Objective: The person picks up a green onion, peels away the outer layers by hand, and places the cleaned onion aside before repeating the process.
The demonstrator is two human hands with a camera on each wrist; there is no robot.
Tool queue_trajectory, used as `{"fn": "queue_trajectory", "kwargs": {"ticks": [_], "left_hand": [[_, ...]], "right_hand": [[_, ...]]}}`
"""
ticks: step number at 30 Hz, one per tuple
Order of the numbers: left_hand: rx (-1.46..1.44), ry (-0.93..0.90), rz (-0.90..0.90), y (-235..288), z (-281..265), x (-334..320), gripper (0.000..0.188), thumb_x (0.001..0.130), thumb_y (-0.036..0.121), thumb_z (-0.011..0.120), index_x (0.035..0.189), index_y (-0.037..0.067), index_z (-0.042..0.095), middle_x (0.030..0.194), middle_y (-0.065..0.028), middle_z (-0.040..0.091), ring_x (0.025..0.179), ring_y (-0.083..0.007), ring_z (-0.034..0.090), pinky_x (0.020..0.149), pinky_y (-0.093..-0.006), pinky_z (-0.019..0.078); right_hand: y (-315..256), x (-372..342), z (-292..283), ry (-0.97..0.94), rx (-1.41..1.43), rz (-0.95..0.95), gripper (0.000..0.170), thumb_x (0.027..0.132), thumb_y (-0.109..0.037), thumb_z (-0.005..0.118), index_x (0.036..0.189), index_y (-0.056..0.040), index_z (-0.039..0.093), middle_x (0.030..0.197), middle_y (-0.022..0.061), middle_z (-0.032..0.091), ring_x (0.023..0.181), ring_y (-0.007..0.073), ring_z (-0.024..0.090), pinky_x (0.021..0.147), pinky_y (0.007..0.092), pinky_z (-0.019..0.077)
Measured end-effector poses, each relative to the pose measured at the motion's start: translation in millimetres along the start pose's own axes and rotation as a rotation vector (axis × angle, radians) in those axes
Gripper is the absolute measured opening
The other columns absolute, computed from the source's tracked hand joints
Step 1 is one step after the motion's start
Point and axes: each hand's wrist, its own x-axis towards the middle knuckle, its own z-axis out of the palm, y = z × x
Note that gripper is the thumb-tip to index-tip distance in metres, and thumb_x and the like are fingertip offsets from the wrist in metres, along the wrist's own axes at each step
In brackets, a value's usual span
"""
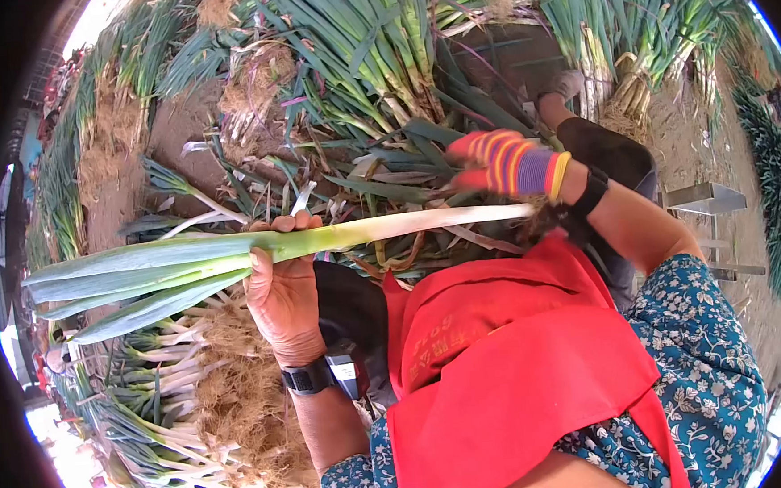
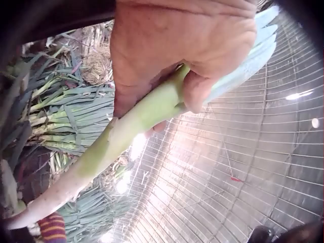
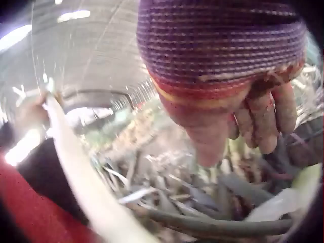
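My bare left hand (image 1: 285, 295) grips a large green onion (image 1: 341, 238) where its green leaves meet the pale stem. The onion lies sideways above my lap, leaves fanned to the left and white end to the right. In the left wrist view, thumb and fingers wrap round the onion (image 2: 152, 109). My right hand (image 1: 506, 165), in a striped knit glove with bare fingertips, is just above the onion's white end, apart from it and blurred. The right wrist view shows its fingers (image 3: 263, 119) hanging loosely with nothing between them. A torn pale leaf (image 3: 278, 202) appears below them.
Stripped leaves (image 1: 395, 177) litter the ground before me. Bundles of green onions (image 1: 352, 49) stand beyond, with more (image 1: 646, 40) at the far right. A rooted pile (image 1: 239, 396) lies to my left. A red apron (image 1: 503, 335) covers my lap; a metal stool (image 1: 705, 198) stands at right.
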Motion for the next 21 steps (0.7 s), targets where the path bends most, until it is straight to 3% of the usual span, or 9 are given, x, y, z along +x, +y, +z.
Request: {"fn": "queue_trajectory", "kwargs": {"ticks": [1,3,5,7,9,15,16,19,21], "left_hand": [[-0.008,-0.023,0.01,-0.2,1.5,1.0,0.042,0.088,0.033,0.059,0.119,0.005,0.05,0.123,-0.0149,0.051,0.119,-0.0311,0.046,0.106,-0.0487,0.032],[-0.015,-0.061,0.046,-13.2,16.6,7.7,0.041,0.089,0.033,0.059,0.116,0.004,0.051,0.119,-0.014,0.053,0.118,-0.0309,0.047,0.104,-0.0473,0.0339],[-0.041,0.149,-0.039,-21.2,30.8,2.2,0.032,0.084,0.026,0.066,0.108,0.007,0.055,0.106,-0.0132,0.059,0.105,-0.0302,0.056,0.095,-0.0525,0.0431],[-0.042,0.335,-0.146,-29.7,28.7,-3.4,0.029,0.086,0.026,0.064,0.104,0.006,0.056,0.104,-0.0129,0.059,0.097,-0.0265,0.059,0.077,-0.0473,0.0533],[0.072,0.477,-0.203,-37.6,25.6,-1.5,0.026,0.088,0.023,0.061,0.103,0.002,0.056,0.1,-0.0142,0.061,0.09,-0.027,0.062,0.075,-0.0456,0.0541],[-0.057,0.474,-0.255,-47.5,16.5,-6.6,0.017,0.087,0.011,0.057,0.099,-0.001,0.057,0.093,-0.0167,0.063,0.092,-0.0314,0.063,0.076,-0.0449,0.0545],[-0.053,0.407,-0.215,-45.5,18.1,-8.3,0.017,0.086,0.01,0.057,0.099,-0.001,0.057,0.097,-0.0185,0.063,0.095,-0.0332,0.063,0.078,-0.045,0.0539],[-0.002,0.35,-0.182,-41.3,25.1,-7.2,0.018,0.086,0.009,0.057,0.1,-0.002,0.057,0.098,-0.0192,0.063,0.096,-0.0337,0.062,0.081,-0.0452,0.053],[-0.002,0.337,-0.177,-38.9,24.8,-6.9,0.019,0.086,0.009,0.056,0.101,-0.002,0.056,0.099,-0.0194,0.063,0.096,-0.0338,0.062,0.081,-0.0454,0.0529]], "right_hand": [[-26.3,-4.1,5.8,0.085,0.177,-0.175,0.045,0.077,-0.026,0.07,0.114,-0.0043,0.058,0.099,0.0177,0.064,0.09,0.0272,0.064,0.079,0.0342,0.0501],[-82.3,-12.4,-21.9,-0.21,0.319,-0.194,0.04,0.079,-0.024,0.069,0.111,-0.0026,0.058,0.095,0.0169,0.064,0.083,0.0309,0.063,0.068,0.0372,0.0498],[-78.9,-16.2,3.3,-0.149,0.247,-0.237,0.041,0.078,-0.026,0.069,0.106,-0.0001,0.057,0.086,0.015,0.062,0.075,0.0328,0.061,0.061,0.0393,0.0477],[-82.3,-17.0,17.3,0.311,-0.314,-0.363,0.043,0.075,-0.03,0.069,0.101,0.0006,0.055,0.078,0.0122,0.057,0.067,0.0318,0.059,0.058,0.0392,0.0464],[-81.6,-20.0,19.9,0.403,-0.401,-0.425,0.043,0.073,-0.032,0.068,0.097,-0.0001,0.053,0.076,0.0116,0.054,0.064,0.0305,0.057,0.056,0.0388,0.0458],[-65.3,-18.9,25.2,0.24,-0.192,-0.454,0.031,0.079,-0.03,0.066,0.093,-0.0025,0.058,0.078,0.0178,0.06,0.071,0.034,0.06,0.058,0.0414,0.0462],[-65.1,-13.3,20.1,0.204,0.082,-0.447,0.023,0.082,-0.025,0.061,0.077,-0.0036,0.055,0.069,0.0181,0.055,0.069,0.0373,0.056,0.058,0.0438,0.0451],[-62.5,-9.1,20.0,0.175,0.242,-0.434,0.021,0.085,-0.022,0.058,0.077,-0.0028,0.055,0.071,0.0186,0.054,0.07,0.0393,0.054,0.058,0.0439,0.0431],[-66.5,-12.6,22.5,0.215,0.18,-0.438,0.021,0.087,-0.02,0.056,0.077,-0.0023,0.054,0.071,0.0189,0.054,0.07,0.0398,0.054,0.059,0.0442,0.042]]}}
